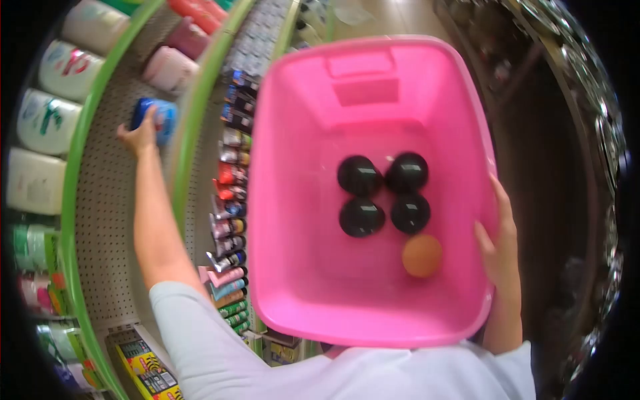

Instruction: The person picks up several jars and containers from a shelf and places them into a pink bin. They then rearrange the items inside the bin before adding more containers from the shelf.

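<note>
Reaching onto a green-edged shelf, my left hand (141, 137) is wrapped round a blue container (165, 121) with a dark blue end. The container is tilted, and its label is too blurred to read. My right hand (501, 243) grips the right side of a large pink plastic tub (280, 293), which is held in front of my body. On the tub's floor lie several glossy black domed objects (361, 175) and one orange-brown round object (422, 256). Their exact kind cannot be made out.
White jars (48, 121) line the shelf at far left. A pink container (171, 69) stands beyond my left hand. Rows of small tubes (230, 227) fill the shelf beside the tub. Yellow-and-black boxes (148, 370) lie low at left. Shiny wrapped goods (593, 87) edge the right side.
</note>
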{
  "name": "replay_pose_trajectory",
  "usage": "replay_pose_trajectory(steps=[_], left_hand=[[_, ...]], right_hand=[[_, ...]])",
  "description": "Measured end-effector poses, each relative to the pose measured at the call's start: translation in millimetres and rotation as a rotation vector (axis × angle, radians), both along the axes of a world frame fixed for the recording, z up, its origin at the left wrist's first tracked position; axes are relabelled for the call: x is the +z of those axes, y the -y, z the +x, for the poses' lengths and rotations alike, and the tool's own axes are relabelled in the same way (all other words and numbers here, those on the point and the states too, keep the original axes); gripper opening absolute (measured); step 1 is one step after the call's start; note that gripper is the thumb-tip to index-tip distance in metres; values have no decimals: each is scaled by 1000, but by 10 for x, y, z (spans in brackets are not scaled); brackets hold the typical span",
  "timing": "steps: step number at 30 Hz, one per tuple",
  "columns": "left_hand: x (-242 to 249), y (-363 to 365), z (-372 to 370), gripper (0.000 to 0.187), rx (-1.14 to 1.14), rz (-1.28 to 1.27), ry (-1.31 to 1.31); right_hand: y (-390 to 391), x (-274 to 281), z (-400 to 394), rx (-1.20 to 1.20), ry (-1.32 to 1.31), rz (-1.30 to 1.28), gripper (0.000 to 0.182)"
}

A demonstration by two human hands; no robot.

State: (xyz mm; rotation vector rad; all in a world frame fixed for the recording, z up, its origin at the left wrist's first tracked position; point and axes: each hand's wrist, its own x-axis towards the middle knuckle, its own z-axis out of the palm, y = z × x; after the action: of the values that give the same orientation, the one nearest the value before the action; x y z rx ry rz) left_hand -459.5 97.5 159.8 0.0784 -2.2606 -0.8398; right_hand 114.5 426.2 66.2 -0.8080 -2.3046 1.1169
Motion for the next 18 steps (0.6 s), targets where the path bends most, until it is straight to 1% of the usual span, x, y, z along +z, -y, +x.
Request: replay_pose_trajectory(steps=[2, 3, 4, 5, 7, 8, 10, 11, 13, 14, 16, 18], left_hand=[[49, 108, 290, 114, -15, 37, -61], [57, 214, 366, 113, -71, 68, -118], [97, 387, 374, 114, -44, -43, -163], [165, 391, 631, 115, -70, 10, -138], [251, 405, 1038, 106, -219, 82, -192], [278, 390, 1261, 106, -224, 68, -176], [342, 301, 1703, 94, -486, 259, -128], [385, 244, 1930, 94, -486, 250, -118], [451, 107, 2350, 86, -639, 231, -21], [460, 51, 2507, 86, -639, 224, -14], [451, -73, 2792, 86, -803, 113, 142], [351, -311, 3136, 88, -1017, 11, 256]], right_hand=[[-7, -6, 9, -12, 19, -3, 72], [-9, -22, 9, 10, -1, 10, 72], [-16, -38, 8, 0, 8, -3, 72], [-13, -46, 15, 3, -3, 7, 72], [-20, -59, 17, 5, -4, 3, 71], [-16, -61, 28, 2, -1, -1, 71], [-25, -68, 35, -3, 3, -10, 71], [-24, -70, 43, 0, 0, -1, 70], [-25, -89, 47, 4, 0, -2, 69], [-25, -100, 51, -2, 7, 17, 69], [-30, -119, 62, -11, 13, 31, 68], [-39, -138, 70, -8, 0, 40, 66]])
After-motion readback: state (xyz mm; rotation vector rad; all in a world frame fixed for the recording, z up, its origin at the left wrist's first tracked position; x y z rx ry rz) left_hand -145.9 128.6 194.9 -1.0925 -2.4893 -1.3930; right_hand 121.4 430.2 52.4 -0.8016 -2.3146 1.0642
